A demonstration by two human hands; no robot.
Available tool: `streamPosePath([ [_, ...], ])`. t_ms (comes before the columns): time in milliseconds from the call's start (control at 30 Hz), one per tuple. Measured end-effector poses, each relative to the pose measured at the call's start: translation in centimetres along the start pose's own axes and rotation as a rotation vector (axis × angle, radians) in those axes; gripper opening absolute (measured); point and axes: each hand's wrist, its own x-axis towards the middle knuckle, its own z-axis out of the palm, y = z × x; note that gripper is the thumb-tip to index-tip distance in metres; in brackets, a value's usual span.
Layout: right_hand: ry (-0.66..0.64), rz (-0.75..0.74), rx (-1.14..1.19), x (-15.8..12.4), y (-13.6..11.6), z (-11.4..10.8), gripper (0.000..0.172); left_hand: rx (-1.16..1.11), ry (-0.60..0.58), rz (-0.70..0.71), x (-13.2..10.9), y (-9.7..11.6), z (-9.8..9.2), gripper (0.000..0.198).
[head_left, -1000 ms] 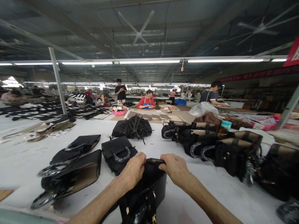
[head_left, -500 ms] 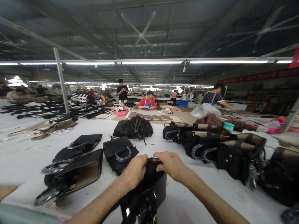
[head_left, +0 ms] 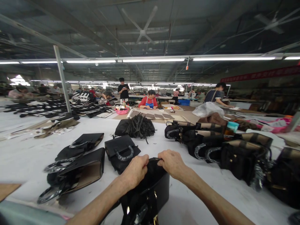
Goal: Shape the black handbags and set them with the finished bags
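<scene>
A black handbag (head_left: 159,190) with gold-coloured fittings stands on the white table right in front of me. My left hand (head_left: 138,167) is closed on the far upper edge of the bag, toward its left side. At the right end of that same edge, my right hand (head_left: 171,162) pinches the material between thumb and fingers. A short stretch of the black rim shows between the two hands. My forearms hide part of the bag's sides. Just beyond my left hand lies another black handbag (head_left: 122,150), its handle wrapped in clear plastic.
More black bags (head_left: 82,172) lie on the left. Several bags with checked linings (head_left: 243,156) stand in a row on the right. Beyond my hands is a bundle of black strips (head_left: 140,126). A co-worker in red (head_left: 148,101) sits across the table.
My right hand has shifted slightly right, widening the gap between the hands, and its fingers are more curled over the bag's edge. The view has moved a little.
</scene>
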Motion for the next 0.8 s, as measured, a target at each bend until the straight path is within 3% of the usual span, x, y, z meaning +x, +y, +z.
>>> streamPosePath([
  [267, -0.028, -0.045, -0.036, 0.19, -0.27, -0.29, 0.022, -0.207, 0.008, -0.094, 0.01, 0.41, -0.57, 0.034],
  [567, -0.012, -0.189, -0.014, 0.48, -0.41, -0.61, 0.023, -0.311, -0.095, -0.111, 0.16, 0.59, -0.64, 0.019],
  [800, 0.005, -0.185, 0.008, 0.6, 0.06, -0.37, 0.023, -0.328, -0.131, -0.14, -0.04, 0.68, -0.82, 0.019],
])
